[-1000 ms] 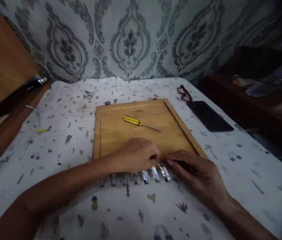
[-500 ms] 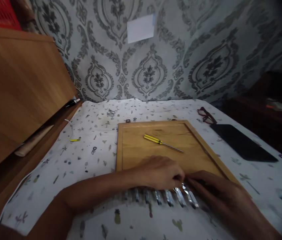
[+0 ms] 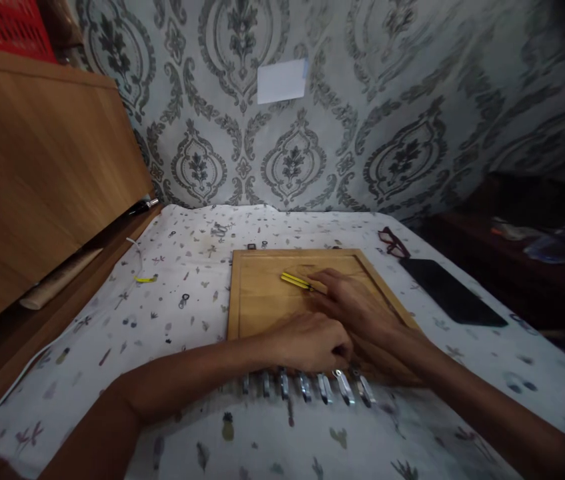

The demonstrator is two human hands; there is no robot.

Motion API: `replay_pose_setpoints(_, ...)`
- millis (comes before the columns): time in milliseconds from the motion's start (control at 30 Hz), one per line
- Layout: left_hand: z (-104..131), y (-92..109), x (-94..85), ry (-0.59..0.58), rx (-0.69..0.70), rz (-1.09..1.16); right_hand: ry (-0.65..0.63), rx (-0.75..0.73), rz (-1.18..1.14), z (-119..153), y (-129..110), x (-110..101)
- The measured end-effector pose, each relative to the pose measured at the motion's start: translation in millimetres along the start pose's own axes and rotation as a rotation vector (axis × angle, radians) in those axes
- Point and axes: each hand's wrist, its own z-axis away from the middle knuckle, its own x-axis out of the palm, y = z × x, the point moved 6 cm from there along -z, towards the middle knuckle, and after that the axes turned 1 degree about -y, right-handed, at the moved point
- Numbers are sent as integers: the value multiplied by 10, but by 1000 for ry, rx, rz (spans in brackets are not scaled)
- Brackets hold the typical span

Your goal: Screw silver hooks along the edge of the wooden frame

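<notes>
A yellow-handled screwdriver (image 3: 295,281) lies on the framed wooden board (image 3: 252,303). My right hand (image 3: 349,303) is over the board with its fingers stretched out at the front of the handle, covering the shaft. I cannot tell if the fingertips touch it. Near the board's front edge, my left hand (image 3: 307,341) rests with curled fingers; whatever is in them is hidden. Just below it, several shiny silver metal pieces (image 3: 325,389), narrow like nail clippers, stand in a row along the front edge.
Dark-framed glasses (image 3: 393,243) and a flat black object (image 3: 452,291) lie right of the board on the patterned tablecloth (image 3: 202,280). A wooden cabinet (image 3: 47,180) stands at the left, with a white cord (image 3: 27,370) near it. Behind is a patterned wall (image 3: 292,160).
My right hand has left the row of metal pieces at the front edge and moved up and inward to the screwdriver. My left hand stays at the edge. The view has shifted slightly.
</notes>
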Motion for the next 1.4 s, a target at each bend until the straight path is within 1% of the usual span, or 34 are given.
replay_pose_setpoints(100, -5, -5, 3, 0, -1, 2, -35, 20, 49, -282, -29, 153)
replay_pose_setpoints(200, -15, -22, 4, 7, 3, 7, -29, 19, 60, -405, -52, 202)
replay_pose_setpoints(267, -16, -30, 14, 16, 3, 25, -11, 26, 44, -383, -44, 157)
replay_pose_setpoints(367, -12, -26, 34, 40, -8, 61, 69, 72, -11, -209, 44, -7)
replay_pose_setpoints(467, -19, -19, 37, 61, -1, 96, 243, 176, -64, 103, 198, -216)
replay_pose_setpoints(500, -24, -19, 36, 64, 7, 107, 352, 199, -110, 239, 229, -296)
replay_pose_setpoints(533, -28, -22, 37, 65, 14, 116, 535, 174, -282, 404, 240, -395)
replay_pose_setpoints(567, -31, -27, 41, 63, 19, 122, 678, 139, -437, 571, 236, -455)
replay_pose_setpoints(600, -34, -33, 45, 64, 21, 117, 787, 100, -574, 730, 214, -484)
replay_pose_setpoints(633, -35, -39, 53, 63, 21, 102, 851, 86, -670, 870, 182, -480)
replay_pose_setpoints(700, -37, -50, 67, 66, 14, 63, 939, 107, -758, 1107, 99, -437)
replay_pose_setpoints(800, -34, -53, 74, 64, 0, 31, 998, 94, -788, 1312, -43, -358)
replay_pose_setpoints(900, -29, -40, 67, 40, -23, 37, 1035, 42, -768, 1377, -119, -328)
replay_pose_setpoints(967, -26, -21, 54, 29, -31, 46, 1028, 19, -746, 1373, -131, -318)
replay_pose_setpoints(1100, -26, 12, 35, 18, -49, 52, 950, 5, -696, 1353, -135, -280)
replay_pose_setpoints(1400, -28, 7, 37, 4, -83, 48, 939, -36, -675, 1356, -142, -267)
